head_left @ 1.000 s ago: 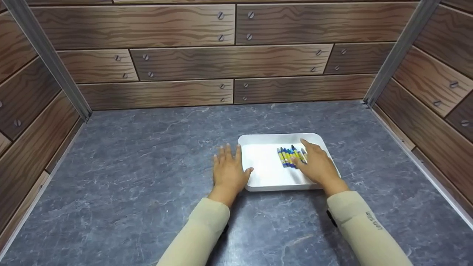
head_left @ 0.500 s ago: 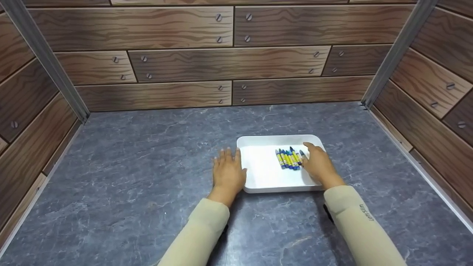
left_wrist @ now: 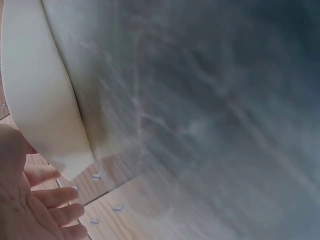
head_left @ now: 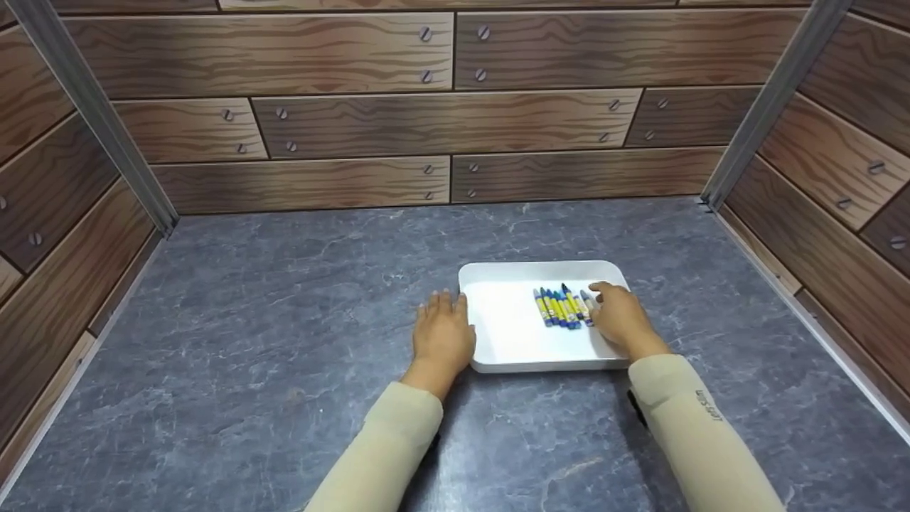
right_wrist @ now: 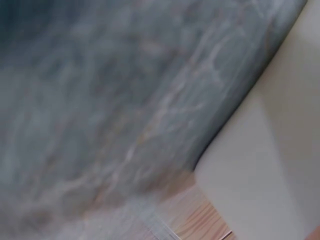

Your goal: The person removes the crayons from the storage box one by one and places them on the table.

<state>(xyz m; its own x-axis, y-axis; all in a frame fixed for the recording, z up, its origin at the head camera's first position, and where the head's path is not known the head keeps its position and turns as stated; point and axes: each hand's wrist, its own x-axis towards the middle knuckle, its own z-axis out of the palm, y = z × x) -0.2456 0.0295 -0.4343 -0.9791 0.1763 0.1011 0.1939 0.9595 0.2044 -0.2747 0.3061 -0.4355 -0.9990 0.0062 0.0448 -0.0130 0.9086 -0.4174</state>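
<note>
A row of crayons (head_left: 561,308) with yellow wrappers and blue or dark tips lies side by side in the right half of a white tray (head_left: 501,341). My right hand (head_left: 622,316) reaches over the tray's right side, thumb and index finger apart close to the rightmost crayon. Whether they touch it is hard to tell. Flat fingers of my left hand (head_left: 442,338) lie along the outside of the tray's left wall. The left wrist view shows that hand (left_wrist: 35,200) beside the tray's wall (left_wrist: 40,85), fingers extended. Only a sliver of the right hand shows in the right wrist view.
The tray stands on a grey marbled tabletop (head_left: 284,341). Wood-plank-patterned panels (head_left: 355,121) enclose it at the back and both sides, with grey metal posts (head_left: 746,107) in the corners.
My right hand has drawn back to the right off the crayons, uncovering more of the row. My left thumb has come in from over the tray's rim to beside its wall.
</note>
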